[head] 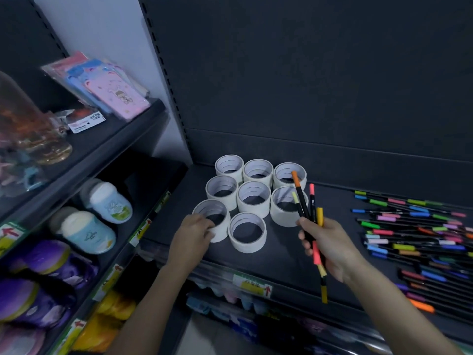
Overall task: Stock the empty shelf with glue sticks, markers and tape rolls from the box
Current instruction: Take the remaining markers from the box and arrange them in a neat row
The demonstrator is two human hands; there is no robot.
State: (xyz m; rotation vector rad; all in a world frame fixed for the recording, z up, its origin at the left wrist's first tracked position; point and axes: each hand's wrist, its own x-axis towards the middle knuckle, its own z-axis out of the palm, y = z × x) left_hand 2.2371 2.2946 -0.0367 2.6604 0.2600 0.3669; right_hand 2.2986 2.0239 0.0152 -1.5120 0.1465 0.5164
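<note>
Several white tape rolls [253, 198] stand in rows on the dark shelf [281, 254]. My left hand [193, 233] grips the front-left tape roll [213, 219], fingers curled over its rim. To the right, my right hand [323, 243] holds a bunch of markers [305, 206] upright, their orange, pink and yellow tips fanned out above the rolls. Many more coloured markers [419, 239] lie in a loose pile on the right side of the shelf. No box or glue sticks are in view.
A neighbouring rack on the left carries pink packets [115, 96], a glass jar [28, 124], white and blue bottles [110, 201] and purple items [46, 260]. Price labels [252, 283] line the shelf's front edge. Lower shelves hold more goods.
</note>
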